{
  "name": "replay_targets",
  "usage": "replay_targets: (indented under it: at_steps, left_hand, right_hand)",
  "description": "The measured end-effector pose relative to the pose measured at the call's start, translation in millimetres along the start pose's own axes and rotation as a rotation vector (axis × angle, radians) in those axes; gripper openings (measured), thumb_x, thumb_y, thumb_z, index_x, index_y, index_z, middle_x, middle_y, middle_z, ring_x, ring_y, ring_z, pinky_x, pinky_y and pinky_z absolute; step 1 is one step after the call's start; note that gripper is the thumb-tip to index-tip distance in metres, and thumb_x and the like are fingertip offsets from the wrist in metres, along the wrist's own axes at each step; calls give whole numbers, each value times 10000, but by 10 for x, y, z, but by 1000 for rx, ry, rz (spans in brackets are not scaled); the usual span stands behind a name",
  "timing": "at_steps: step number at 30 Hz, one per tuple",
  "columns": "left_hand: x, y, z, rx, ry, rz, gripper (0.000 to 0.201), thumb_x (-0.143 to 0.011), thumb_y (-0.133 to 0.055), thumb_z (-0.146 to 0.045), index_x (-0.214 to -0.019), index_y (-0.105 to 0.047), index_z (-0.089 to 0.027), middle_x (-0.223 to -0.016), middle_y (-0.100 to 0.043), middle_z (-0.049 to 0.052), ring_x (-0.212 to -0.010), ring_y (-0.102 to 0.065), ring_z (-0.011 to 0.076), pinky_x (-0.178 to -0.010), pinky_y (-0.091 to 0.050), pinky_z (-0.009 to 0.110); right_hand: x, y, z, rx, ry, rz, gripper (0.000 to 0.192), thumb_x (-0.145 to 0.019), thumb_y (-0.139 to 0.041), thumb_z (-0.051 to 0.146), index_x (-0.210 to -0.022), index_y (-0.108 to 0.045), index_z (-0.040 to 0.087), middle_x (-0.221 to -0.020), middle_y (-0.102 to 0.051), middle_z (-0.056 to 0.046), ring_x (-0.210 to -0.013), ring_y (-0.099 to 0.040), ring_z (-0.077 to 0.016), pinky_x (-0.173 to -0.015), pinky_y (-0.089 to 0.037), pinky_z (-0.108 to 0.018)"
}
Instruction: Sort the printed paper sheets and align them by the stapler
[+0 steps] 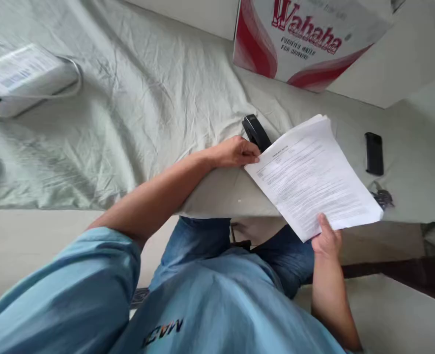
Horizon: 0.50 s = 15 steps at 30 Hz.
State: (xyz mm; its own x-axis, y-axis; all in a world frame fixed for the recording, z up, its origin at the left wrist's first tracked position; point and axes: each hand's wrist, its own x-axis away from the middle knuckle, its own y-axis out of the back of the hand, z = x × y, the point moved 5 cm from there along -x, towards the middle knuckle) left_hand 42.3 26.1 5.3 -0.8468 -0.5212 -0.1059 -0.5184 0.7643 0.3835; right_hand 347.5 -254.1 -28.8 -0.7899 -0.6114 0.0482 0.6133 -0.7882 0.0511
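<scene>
A thin stack of printed papers (pixel 309 172) is tilted over the front edge of the cloth-covered surface. My right hand (pixel 327 241) grips its lower edge, with the thumb on top and the other fingers hidden underneath. At the upper left corner of the papers, my left hand (pixel 239 152) is closed, its fingertips pinching that corner. Just beyond those fingers lies a black stapler (pixel 256 132), its near end hidden by the hand and the papers.
A red and white carton (pixel 294 44) stands at the back against the wall. To the right lie a black phone (pixel 374 153) and a small dark item (pixel 383 198), possibly keys. A labelled package (pixel 25 78) with a white cable rests far left on the wrinkled cloth (pixel 158 98).
</scene>
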Motion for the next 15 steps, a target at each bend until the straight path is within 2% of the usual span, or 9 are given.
replay_targets:
  at_steps: [4, 7, 11, 15]
  left_hand:
    - [13, -11, -1, -16, 2, 9, 252, -915, -651, -361, -989, -802, -173, -775, -761, 9, -670, -650, 133, -671, -468, 247]
    - [-9, -20, -13, -58, 12, -62, 235, -923, -629, -341, -952, -796, -177, -720, -718, -7, -636, -602, 124, -673, -451, 258]
    - [-27, -72, -76, -127, 112, -148, 212, -938, -589, -285, -918, -773, -183, -679, -675, -9, -644, -599, 135, -684, -430, 276]
    - [44, -199, -203, -178, 211, -199, 205, -967, -567, -313, -887, -714, -194, -778, -710, 18, -708, -629, 158, -695, -420, 293]
  right_hand:
    - [1, 7, -9, 65, -22, -24, 716, -718, -971, 350, -1363, -754, 129, -1445, -757, -141, -1443, -660, -351, -1334, -402, -619]
    - [23, -29, 47, 44, 11, -15, 726, -715, -976, 327, -1381, -749, 150, -1451, -758, -116, -1455, -654, -327, -1350, -390, -588]
    - [78, -59, 122, 33, 58, -11, 711, -746, -961, 341, -1406, -741, 195, -1509, -727, -78, -1461, -649, -291, -1371, -367, -552]
    - [155, -19, 96, 16, 7, -32, 726, -738, -961, 353, -1409, -735, 196, -1521, -718, -80, -1466, -642, -291, -1374, -361, -545]
